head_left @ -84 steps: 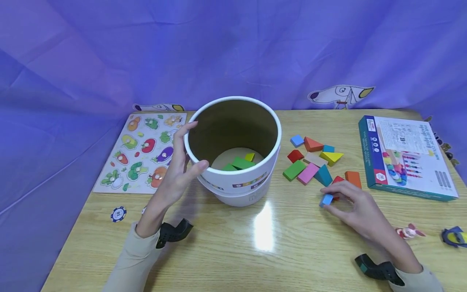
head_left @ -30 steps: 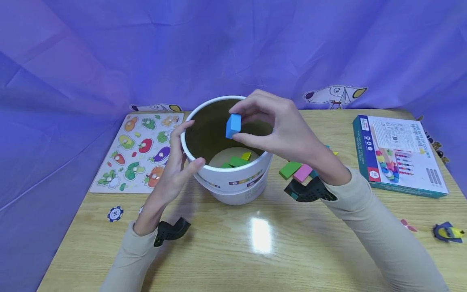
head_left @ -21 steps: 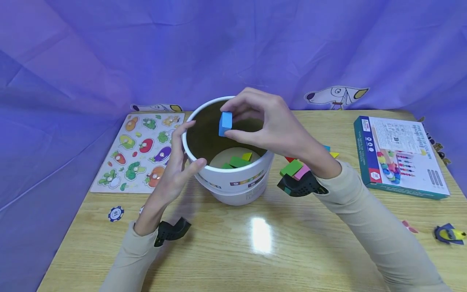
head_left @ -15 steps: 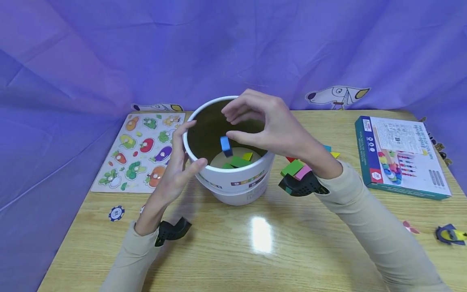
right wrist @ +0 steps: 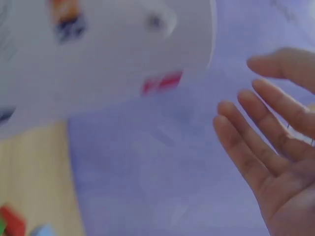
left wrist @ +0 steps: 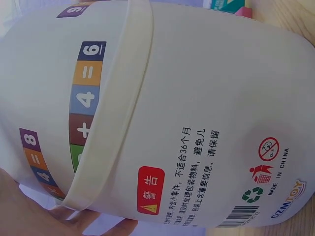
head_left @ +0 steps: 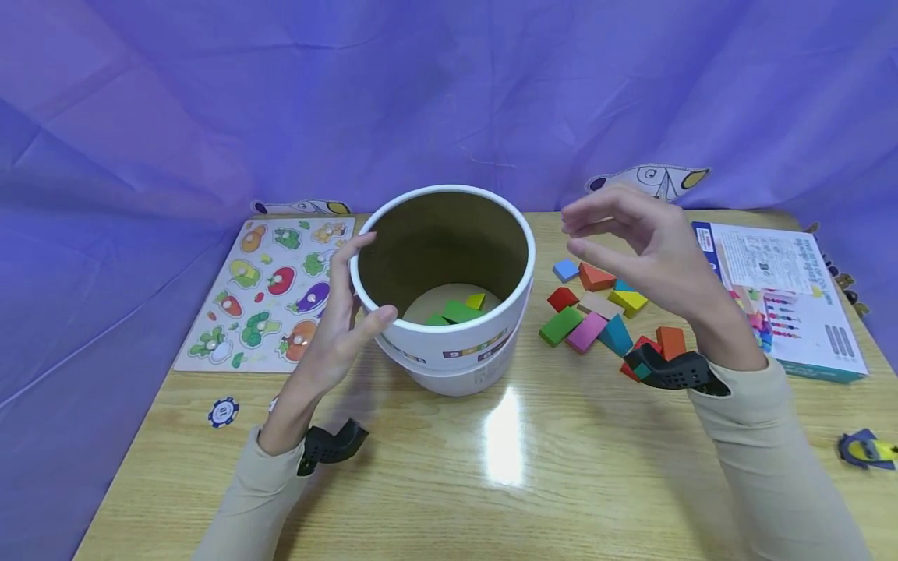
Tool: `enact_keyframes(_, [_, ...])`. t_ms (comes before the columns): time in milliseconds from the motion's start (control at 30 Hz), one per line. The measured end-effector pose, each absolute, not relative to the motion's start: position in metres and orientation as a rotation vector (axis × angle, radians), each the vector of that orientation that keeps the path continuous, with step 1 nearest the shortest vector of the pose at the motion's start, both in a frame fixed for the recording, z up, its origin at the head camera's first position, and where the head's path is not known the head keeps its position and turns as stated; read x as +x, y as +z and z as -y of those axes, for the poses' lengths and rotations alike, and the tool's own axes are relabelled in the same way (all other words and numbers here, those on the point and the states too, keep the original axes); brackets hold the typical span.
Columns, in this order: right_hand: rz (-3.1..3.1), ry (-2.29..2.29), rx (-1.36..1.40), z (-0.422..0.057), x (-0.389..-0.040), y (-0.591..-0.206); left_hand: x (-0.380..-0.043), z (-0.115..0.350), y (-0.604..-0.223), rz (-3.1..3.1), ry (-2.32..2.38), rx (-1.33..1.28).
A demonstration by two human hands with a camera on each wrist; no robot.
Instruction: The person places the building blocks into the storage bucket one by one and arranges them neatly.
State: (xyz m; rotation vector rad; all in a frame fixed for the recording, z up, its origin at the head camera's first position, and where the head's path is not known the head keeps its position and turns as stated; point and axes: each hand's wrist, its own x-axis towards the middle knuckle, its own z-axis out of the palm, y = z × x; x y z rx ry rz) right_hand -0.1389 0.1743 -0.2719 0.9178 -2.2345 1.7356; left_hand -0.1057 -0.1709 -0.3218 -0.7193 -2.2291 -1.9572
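A white bucket (head_left: 438,343) stands on the table in the head view, with green blocks (head_left: 461,312) and a yellow block (head_left: 475,301) showing inside. My left hand (head_left: 326,343) holds its left side, thumb and fingertip at the rim. The left wrist view has those fingers against the bucket wall (left wrist: 216,88). Raised to the right of the bucket, my right hand (head_left: 652,245) has loosely bent fingers and nothing in them. Below it lie loose blocks, among them a green block (head_left: 561,326), a pink block (head_left: 586,333) and a light blue block (head_left: 566,270). The near wall hides part of the bucket's floor.
A vegetable puzzle board (head_left: 231,312) lies at the left, with a poker chip (head_left: 224,412) in front. At the right are a flat toy box (head_left: 800,280) and a small blue and yellow figure (head_left: 868,449). A purple curtain (head_left: 449,93) hangs behind.
The right hand carried a blue block from the table to over the bucket and let it drop inside. It has since moved right, over the loose blocks. The left hand stays put.
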Motion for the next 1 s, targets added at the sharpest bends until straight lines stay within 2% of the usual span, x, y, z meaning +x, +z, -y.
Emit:
enact_keyframes(233, [2.582, 1.467, 0.875, -0.202, -0.140, -0.320, -0.105, 0.173, -0.321, 2.217, -1.962, -0.722])
enact_keyframes(533, [2.867, 1.278, 0.899, -0.213, -0.138, -0.375, -0.106, 0.171, -0.321, 2.226, -1.942, -0.740])
enact_keyframes(1000, [2.959, 1.051, 0.921, -0.196, -0.149, -0.400, -0.106, 0.171, -0.322, 2.239, -1.950, -0.707])
